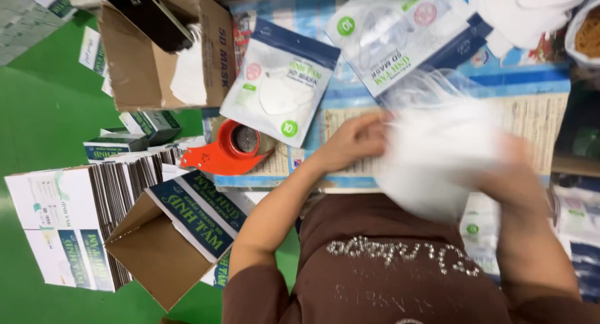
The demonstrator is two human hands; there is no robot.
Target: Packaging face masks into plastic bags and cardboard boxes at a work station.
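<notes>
Right now both your hands grip a blurred white mask stack over the table: left hand and right hand, fingers clenched on it. Beyond lie a mask pouch and an orange tape dispenser.

The person wears a dark brown short-sleeved knit top. Across its chest runs a band of small silver-white rhinestone studs, set in a slightly wavy row of ornamental shapes; just below that band a second, fainter row of pale dotted marks shows on the fabric. To the left of the studded band, the brown short sleeve ends above the elbow with a plain hem. Both forearms are bare, with no watch, bracelet or glove visible. The left hand shows no ring; the right hand is too blurred to tell.
</notes>
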